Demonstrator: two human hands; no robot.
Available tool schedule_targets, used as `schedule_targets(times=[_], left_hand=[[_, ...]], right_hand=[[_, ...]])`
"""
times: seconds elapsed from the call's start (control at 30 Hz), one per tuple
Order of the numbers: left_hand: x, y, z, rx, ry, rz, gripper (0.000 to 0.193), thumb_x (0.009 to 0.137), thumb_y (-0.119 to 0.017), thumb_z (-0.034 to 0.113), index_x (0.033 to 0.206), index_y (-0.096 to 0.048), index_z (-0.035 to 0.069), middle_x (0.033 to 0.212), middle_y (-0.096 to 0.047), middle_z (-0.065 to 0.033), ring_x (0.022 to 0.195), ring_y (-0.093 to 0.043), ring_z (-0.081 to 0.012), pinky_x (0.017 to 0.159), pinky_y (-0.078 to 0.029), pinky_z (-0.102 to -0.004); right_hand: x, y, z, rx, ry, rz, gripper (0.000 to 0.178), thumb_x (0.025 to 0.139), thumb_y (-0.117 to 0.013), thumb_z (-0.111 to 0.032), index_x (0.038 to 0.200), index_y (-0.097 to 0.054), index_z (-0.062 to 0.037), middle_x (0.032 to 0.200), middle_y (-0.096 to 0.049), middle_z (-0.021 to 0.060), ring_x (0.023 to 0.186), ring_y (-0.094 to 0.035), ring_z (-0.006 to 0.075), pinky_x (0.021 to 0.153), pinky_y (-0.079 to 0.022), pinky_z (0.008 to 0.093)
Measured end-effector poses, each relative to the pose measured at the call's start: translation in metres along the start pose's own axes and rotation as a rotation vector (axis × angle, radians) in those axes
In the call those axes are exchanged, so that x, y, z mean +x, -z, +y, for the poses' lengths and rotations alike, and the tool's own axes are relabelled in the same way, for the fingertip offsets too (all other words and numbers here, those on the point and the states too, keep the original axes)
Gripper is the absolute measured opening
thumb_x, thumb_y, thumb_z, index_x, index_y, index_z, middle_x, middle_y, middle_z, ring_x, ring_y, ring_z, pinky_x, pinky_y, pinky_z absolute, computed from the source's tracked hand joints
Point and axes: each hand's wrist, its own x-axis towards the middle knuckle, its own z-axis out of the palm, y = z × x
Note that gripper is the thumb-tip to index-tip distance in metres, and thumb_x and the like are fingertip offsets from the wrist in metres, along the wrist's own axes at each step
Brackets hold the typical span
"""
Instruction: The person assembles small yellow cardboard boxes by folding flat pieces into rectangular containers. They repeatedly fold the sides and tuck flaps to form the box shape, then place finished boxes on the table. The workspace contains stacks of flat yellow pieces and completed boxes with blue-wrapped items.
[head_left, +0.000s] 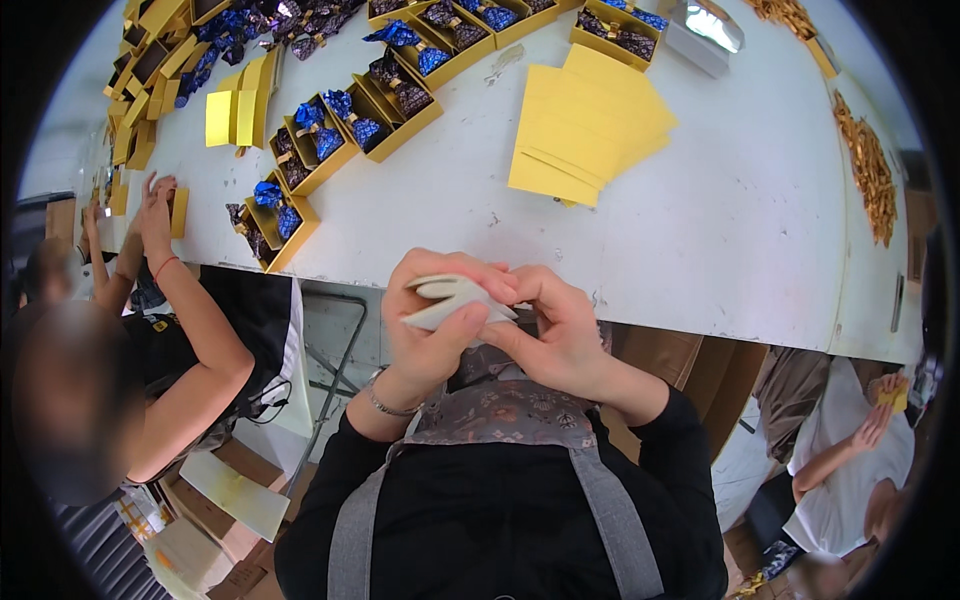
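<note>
A small folded white card [438, 312] is between my two hands, just in front of the table's near edge. My left hand [428, 335] wraps round it, with the thumb pressed along its front. On the other side, my right hand [560, 335] pinches the card's right end between thumb and fingers. Its layers stand a little apart at the left end. Beyond my hands, a fanned stack of yellow cards [575, 130] lies on the white table [440, 210].
Gold boxes [318, 160] holding blue and dark patterned wrapped pieces run in a slanting row at the left and back. Upright yellow cards [240, 105] stand nearby. Golden strips [868, 170] are heaped far right. A co-worker's arm [195, 300] reaches in at the left; another person [850, 450] sits right.
</note>
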Motion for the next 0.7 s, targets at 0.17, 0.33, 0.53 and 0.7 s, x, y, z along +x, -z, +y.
schedule_targets(times=[0.17, 0.33, 0.53, 0.7], left_hand=[[0.005, -0.006, 0.002, 0.015, 0.102, 0.103, 0.030, 0.082, -0.067, 0.009, 0.106, -0.053, -0.003, 0.099, -0.065, -0.0130, 0.093, -0.062, -0.0173, 0.082, -0.051, -0.0318], [0.013, -0.005, -0.010, 0.034, 0.127, 0.186, 0.036, 0.081, -0.066, 0.007, 0.112, -0.052, -0.002, 0.104, -0.063, -0.0116, 0.097, -0.060, -0.0171, 0.085, -0.049, -0.0308], [0.032, 0.001, 0.023, -0.202, 0.156, -0.077, 0.074, 0.088, -0.059, 0.017, 0.148, -0.015, 0.010, 0.117, -0.055, -0.0116, 0.103, -0.057, -0.0177, 0.090, -0.045, -0.0307], [0.045, 0.027, 0.049, 0.272, 0.093, 0.010, 0.058, 0.088, -0.047, 0.001, 0.142, -0.030, 0.009, 0.119, -0.053, -0.0082, 0.100, -0.054, -0.0120, 0.087, -0.043, -0.0242]], right_hand=[[0.008, -0.014, 0.014, 0.303, -0.173, 0.111, 0.030, 0.079, -0.070, -0.003, 0.102, -0.051, -0.0012, 0.110, -0.058, 0.0105, 0.097, -0.058, 0.0132, 0.082, -0.049, 0.0281], [0.011, -0.002, 0.021, 0.370, -0.190, -0.018, 0.043, 0.083, -0.065, -0.002, 0.121, -0.044, 0.0006, 0.123, -0.052, 0.0102, 0.108, -0.051, 0.0113, 0.087, -0.047, 0.0275], [0.018, 0.016, 0.009, 0.922, -0.337, -0.248, 0.058, 0.092, -0.056, -0.031, 0.137, -0.034, -0.0020, 0.134, -0.045, 0.0104, 0.120, -0.048, 0.0234, 0.098, -0.042, 0.0448], [0.035, 0.024, -0.005, 0.685, -0.413, -0.232, 0.069, 0.091, -0.046, -0.050, 0.137, -0.033, -0.0002, 0.134, -0.045, 0.0144, 0.120, -0.047, 0.0261, 0.098, -0.040, 0.0453]])
